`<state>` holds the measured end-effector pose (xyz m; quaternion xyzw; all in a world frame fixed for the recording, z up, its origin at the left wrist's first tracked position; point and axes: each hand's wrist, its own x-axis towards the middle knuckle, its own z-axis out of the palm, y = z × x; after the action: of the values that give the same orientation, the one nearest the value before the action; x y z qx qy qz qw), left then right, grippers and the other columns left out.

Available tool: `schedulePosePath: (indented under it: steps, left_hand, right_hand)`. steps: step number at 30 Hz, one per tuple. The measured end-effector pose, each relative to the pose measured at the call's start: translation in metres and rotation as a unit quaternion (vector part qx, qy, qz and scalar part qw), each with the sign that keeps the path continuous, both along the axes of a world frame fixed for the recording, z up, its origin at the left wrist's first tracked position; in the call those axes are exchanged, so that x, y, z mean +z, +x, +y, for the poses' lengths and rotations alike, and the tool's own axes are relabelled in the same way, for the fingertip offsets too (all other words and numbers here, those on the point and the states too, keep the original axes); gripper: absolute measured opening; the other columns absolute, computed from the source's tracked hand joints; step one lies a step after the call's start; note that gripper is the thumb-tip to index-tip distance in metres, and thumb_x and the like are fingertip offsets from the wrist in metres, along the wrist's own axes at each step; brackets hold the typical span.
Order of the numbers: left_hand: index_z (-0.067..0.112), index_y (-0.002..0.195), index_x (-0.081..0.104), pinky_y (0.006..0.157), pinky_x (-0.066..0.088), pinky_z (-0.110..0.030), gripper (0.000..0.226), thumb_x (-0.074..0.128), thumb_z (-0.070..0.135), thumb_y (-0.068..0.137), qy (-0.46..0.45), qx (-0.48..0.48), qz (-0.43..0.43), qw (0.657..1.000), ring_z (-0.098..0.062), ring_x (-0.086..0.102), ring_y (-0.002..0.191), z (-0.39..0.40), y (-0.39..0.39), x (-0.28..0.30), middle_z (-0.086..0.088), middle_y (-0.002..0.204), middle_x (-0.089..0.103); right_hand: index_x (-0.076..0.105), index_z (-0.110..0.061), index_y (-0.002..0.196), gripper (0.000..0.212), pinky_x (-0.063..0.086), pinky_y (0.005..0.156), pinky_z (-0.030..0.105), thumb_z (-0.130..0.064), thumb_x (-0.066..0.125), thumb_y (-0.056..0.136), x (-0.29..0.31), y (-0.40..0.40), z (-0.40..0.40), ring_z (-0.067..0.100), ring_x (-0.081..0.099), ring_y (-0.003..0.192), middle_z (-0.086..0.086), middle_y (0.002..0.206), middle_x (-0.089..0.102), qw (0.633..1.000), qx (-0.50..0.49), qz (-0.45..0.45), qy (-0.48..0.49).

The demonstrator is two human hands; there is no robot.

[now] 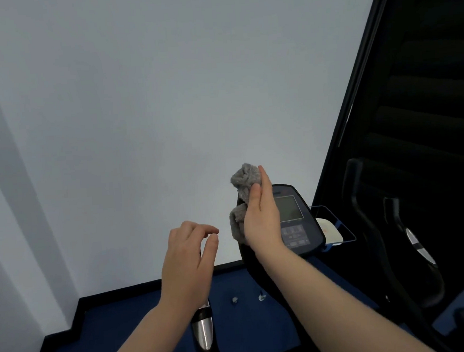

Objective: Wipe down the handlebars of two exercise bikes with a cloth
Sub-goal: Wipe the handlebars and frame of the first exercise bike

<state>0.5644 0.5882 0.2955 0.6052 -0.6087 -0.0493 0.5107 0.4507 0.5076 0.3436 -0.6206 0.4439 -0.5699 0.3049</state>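
Cloth [245, 199] bunched in right hand [261, 217]'s grip; left hand [187, 258] loosely open, empty.

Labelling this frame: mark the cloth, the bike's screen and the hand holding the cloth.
cloth [246, 178]: head view, on the bunched top part above the fingers.
screen [288, 207]: head view, middle of the grey display.
right hand [262, 220]: head view, back of the hand.

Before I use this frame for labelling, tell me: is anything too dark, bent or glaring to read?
Head view: the right side is so dark that the second bike's handlebars barely show; the wide lens tilts the window frame; a bright glint sits on the near bike's metal grip; the cloth, right hand and left hand are evenly lit, slightly soft.
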Motion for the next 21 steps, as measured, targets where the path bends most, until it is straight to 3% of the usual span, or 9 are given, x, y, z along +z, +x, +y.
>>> schedulePosePath:
  steps: [2,4,5,9,12,14,15,18,21]
  left_hand:
    - [0.030,0.100,0.065,0.072,0.035,-0.013,0.025,0.040,0.034,0.098,0.002,-0.002,-0.002,1.000,0.003,0.042,0.100,-0.001,0.001,-0.001,0.026,0.095,0.048]
    - [0.031,0.100,0.064,0.072,0.035,-0.015,0.024,0.041,0.035,0.098,0.009,-0.005,-0.010,1.000,0.003,0.041,0.101,0.000,0.002,-0.001,0.026,0.096,0.048]
    - [0.031,0.101,0.064,0.072,0.035,-0.015,0.025,0.039,0.036,0.097,0.011,-0.006,-0.013,1.000,0.004,0.041,0.102,0.000,0.002,0.000,0.026,0.096,0.048]
    - [0.030,0.101,0.065,0.074,0.036,-0.013,0.031,0.036,0.040,0.093,0.010,-0.009,-0.012,1.000,0.004,0.041,0.101,0.000,0.003,0.001,0.026,0.096,0.049]
    - [0.029,0.102,0.065,0.075,0.036,-0.013,0.032,0.036,0.040,0.094,0.013,-0.015,-0.017,1.000,0.004,0.041,0.100,0.001,0.004,0.000,0.025,0.096,0.049]
    - [0.028,0.102,0.065,0.076,0.036,-0.013,0.032,0.036,0.039,0.094,0.010,-0.017,-0.017,1.000,0.002,0.041,0.099,0.001,0.005,0.000,0.024,0.096,0.049]
    - [0.027,0.102,0.065,0.076,0.036,-0.013,0.032,0.037,0.039,0.094,0.009,-0.016,-0.017,1.000,0.001,0.042,0.099,0.001,0.005,0.000,0.023,0.096,0.049]
    - [0.027,0.101,0.066,0.075,0.036,-0.013,0.031,0.037,0.037,0.094,0.003,-0.010,-0.017,1.000,0.000,0.042,0.097,0.000,0.004,-0.001,0.023,0.095,0.049]
    - [0.025,0.100,0.066,0.073,0.035,-0.012,0.034,0.036,0.039,0.093,-0.001,0.000,-0.015,1.000,-0.004,0.041,0.093,-0.001,0.001,0.000,0.021,0.094,0.049]
  right_hand:
    - [0.051,-0.028,0.131,0.037,0.042,0.085,0.027,-0.038,0.030,0.103,0.022,0.002,-0.015,0.007,0.056,0.092,-0.007,0.109,0.065,0.994,0.050,-0.081,0.051]
    - [0.064,-0.018,0.106,0.028,0.044,0.069,0.028,-0.035,0.042,0.100,0.037,0.003,-0.024,0.007,0.055,0.067,-0.010,0.073,0.062,0.991,0.086,-0.097,0.036]
    - [0.064,-0.016,0.097,0.023,0.043,0.064,0.027,-0.030,0.047,0.099,0.036,0.003,-0.026,0.007,0.054,0.062,-0.012,0.065,0.059,0.993,0.084,-0.082,0.005]
    - [0.064,-0.018,0.086,0.025,0.040,0.056,0.028,-0.028,0.045,0.099,0.017,0.005,-0.026,0.013,0.050,0.059,-0.010,0.063,0.056,0.990,0.070,-0.116,-0.048]
    - [0.064,-0.009,0.082,0.038,0.041,0.044,0.022,-0.033,0.040,0.100,0.028,0.010,-0.034,0.020,0.053,0.055,0.007,0.066,0.063,0.970,0.022,-0.235,0.056]
    - [0.061,-0.002,0.085,0.037,0.046,0.045,0.023,-0.027,0.040,0.101,0.037,0.006,-0.040,0.026,0.057,0.058,0.018,0.073,0.065,0.931,0.044,-0.337,0.133]
    - [0.061,0.000,0.086,0.036,0.048,0.049,0.024,-0.026,0.040,0.101,0.037,0.004,-0.040,0.027,0.060,0.062,0.019,0.076,0.067,0.930,0.046,-0.338,0.137]
    - [0.066,-0.007,0.094,0.034,0.051,0.075,0.033,-0.028,0.041,0.102,0.015,0.001,-0.028,0.022,0.063,0.079,0.007,0.089,0.072,0.980,-0.027,-0.186,0.064]
    - [0.062,-0.022,0.113,0.027,0.049,0.081,0.029,-0.031,0.039,0.102,-0.024,-0.008,0.001,0.011,0.062,0.088,-0.008,0.094,0.068,0.998,-0.044,-0.001,0.035]
